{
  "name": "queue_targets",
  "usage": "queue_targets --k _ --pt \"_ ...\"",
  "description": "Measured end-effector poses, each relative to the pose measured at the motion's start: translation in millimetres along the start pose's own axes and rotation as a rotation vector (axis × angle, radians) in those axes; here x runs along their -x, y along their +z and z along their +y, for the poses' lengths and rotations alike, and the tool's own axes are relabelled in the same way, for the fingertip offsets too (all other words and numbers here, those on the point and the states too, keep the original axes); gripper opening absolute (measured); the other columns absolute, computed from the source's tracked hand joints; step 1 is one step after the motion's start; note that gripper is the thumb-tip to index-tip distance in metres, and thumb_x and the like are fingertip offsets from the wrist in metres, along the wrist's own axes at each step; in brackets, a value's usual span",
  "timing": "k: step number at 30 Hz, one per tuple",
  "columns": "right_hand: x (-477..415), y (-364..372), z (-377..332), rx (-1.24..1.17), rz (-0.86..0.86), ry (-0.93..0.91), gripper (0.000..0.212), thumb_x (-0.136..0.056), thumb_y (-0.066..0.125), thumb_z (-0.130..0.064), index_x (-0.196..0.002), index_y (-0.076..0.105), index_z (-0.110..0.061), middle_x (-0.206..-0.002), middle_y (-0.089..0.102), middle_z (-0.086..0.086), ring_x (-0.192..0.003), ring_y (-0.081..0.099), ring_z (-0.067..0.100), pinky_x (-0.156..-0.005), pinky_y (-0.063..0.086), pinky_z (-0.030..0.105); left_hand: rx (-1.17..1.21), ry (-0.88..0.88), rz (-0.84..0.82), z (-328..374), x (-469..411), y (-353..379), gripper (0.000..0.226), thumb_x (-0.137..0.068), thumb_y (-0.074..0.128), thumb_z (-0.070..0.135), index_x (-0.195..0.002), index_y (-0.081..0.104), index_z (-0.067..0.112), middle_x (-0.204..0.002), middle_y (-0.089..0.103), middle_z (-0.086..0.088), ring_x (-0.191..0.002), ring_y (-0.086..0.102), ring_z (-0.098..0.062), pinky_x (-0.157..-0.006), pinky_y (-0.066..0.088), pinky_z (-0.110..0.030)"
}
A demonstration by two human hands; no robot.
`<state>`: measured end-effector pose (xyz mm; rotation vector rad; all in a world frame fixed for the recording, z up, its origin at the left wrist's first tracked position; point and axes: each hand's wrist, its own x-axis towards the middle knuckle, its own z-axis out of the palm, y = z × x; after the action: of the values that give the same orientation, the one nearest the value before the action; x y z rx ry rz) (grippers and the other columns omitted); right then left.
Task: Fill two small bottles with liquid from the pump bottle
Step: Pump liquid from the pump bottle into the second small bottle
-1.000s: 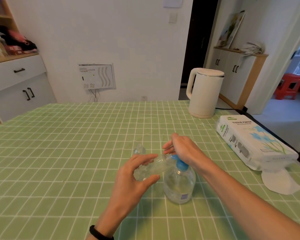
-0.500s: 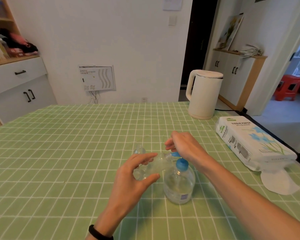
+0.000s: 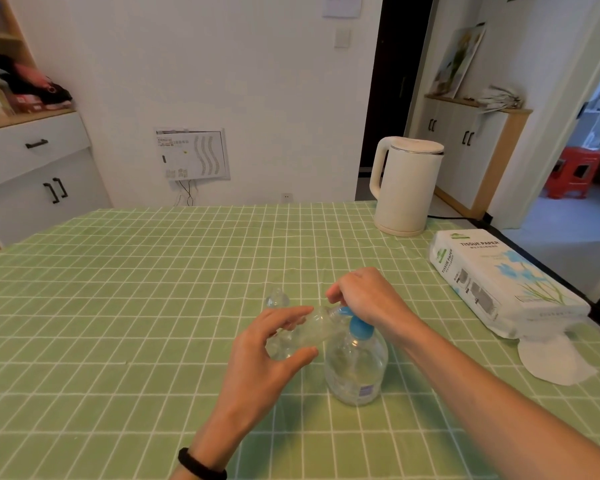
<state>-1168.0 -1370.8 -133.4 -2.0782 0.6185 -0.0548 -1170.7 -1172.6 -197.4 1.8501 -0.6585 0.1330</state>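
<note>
Up close, the left hand (image 3: 264,355) pinches a small clear plastic bottle (image 3: 302,332) between thumb and fingers, tilted with its mouth at the blue nozzle. The right hand (image 3: 364,296) curls closed over the blue pump head of the rounded, transparent pump bottle (image 3: 355,368) standing on the desk (image 3: 118,306). Behind the fingers lies another small clear bottle (image 3: 277,297). A green checked cloth covers the desk.
</note>
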Motion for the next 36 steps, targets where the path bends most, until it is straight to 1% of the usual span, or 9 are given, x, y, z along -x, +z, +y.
queue_targets --k 2,5,8,10,14,22,27,32,36 --pt "1 -4 -4 0.013 0.004 -0.008 0.022 -0.095 0.061 -0.020 -0.089 0.081 -0.016 -0.093 0.075 -0.005 -0.093 0.070 0.016 -0.079 0.052 0.035 -0.002 0.003 0.005 0 0 -1 0.054 -0.077 0.092 0.014 -0.122 0.074 0.038 -0.111 0.076 0.017 -0.110 0.067 -0.003 -0.092 0.043 -0.004" --pt "2 -6 -7 0.037 0.020 -0.026 0.026 -0.096 0.057 -0.020 -0.095 0.082 -0.012 -0.101 0.078 -0.001 -0.102 0.072 0.021 -0.088 0.055 0.040 -0.002 0.003 0.011 0 -1 -1 0.054 -0.076 0.092 0.014 -0.122 0.074 0.038 -0.110 0.076 0.017 -0.110 0.067 -0.003 -0.092 0.043 -0.004" --pt "3 -5 -6 0.033 0.008 -0.023 0.027 -0.098 0.055 -0.020 -0.092 0.082 -0.018 -0.095 0.075 -0.009 -0.098 0.070 0.015 -0.084 0.051 0.037 -0.003 0.006 0.012 0 -1 -1 0.055 -0.076 0.092 0.015 -0.122 0.074 0.039 -0.110 0.075 0.019 -0.110 0.067 -0.003 -0.092 0.043 -0.004" --pt "3 -3 -6 0.028 0.010 -0.020 0.028 -0.098 0.056 -0.019 -0.092 0.083 -0.017 -0.095 0.076 -0.009 -0.100 0.071 0.016 -0.088 0.053 0.038 0.002 0.006 0.012 0 -1 -1 0.055 -0.076 0.092 0.015 -0.122 0.074 0.039 -0.111 0.075 0.021 -0.111 0.067 -0.003 -0.092 0.044 -0.004" --pt "3 3 -2 0.036 0.010 0.005 0.030 -0.098 0.054 -0.016 -0.094 0.084 -0.013 -0.098 0.080 -0.002 -0.103 0.073 0.022 -0.103 0.056 0.046 0.002 0.008 0.002 -2 -1 0 0.054 -0.077 0.092 0.015 -0.122 0.074 0.039 -0.111 0.074 0.022 -0.112 0.067 0.000 -0.092 0.043 -0.004" --pt "3 2 -2 0.050 0.023 0.006 0.030 -0.097 0.055 -0.019 -0.105 0.081 -0.005 -0.112 0.080 0.010 -0.112 0.074 0.031 -0.106 0.056 0.053 0.010 -0.012 0.003 -4 0 3 0.055 -0.076 0.093 0.015 -0.121 0.074 0.040 -0.111 0.074 0.023 -0.111 0.068 -0.003 -0.093 0.046 -0.008" --pt "6 -3 -6 0.061 0.057 -0.019 0.040 -0.096 0.052 -0.022 -0.117 0.076 0.003 -0.123 0.077 0.018 -0.120 0.070 0.038 -0.107 0.055 0.055 0.020 -0.014 0.019 0 -1 1 0.055 -0.076 0.092 0.013 -0.119 0.074 0.041 -0.109 0.075 0.021 -0.110 0.068 -0.006 -0.092 0.046 -0.008" --pt "5 -1 -5 0.038 0.052 -0.004 0.036 -0.096 0.054 -0.019 -0.110 0.079 0.003 -0.117 0.079 0.017 -0.119 0.071 0.036 -0.106 0.055 0.052 0.021 -0.018 0.015 1 0 1 0.054 -0.076 0.092 0.014 -0.120 0.074 0.041 -0.109 0.075 0.021 -0.110 0.067 -0.004 -0.093 0.046 -0.008" --pt "3 1 -3 0.050 0.036 0.010 0.031 -0.097 0.053 -0.017 -0.095 0.083 -0.010 -0.101 0.081 0.000 -0.106 0.074 0.026 -0.101 0.058 0.047 0.029 -0.012 0.015 -1 -1 1 0.054 -0.076 0.092 0.011 -0.120 0.075 0.038 -0.109 0.076 0.019 -0.110 0.068 -0.004 -0.093 0.045 -0.007"
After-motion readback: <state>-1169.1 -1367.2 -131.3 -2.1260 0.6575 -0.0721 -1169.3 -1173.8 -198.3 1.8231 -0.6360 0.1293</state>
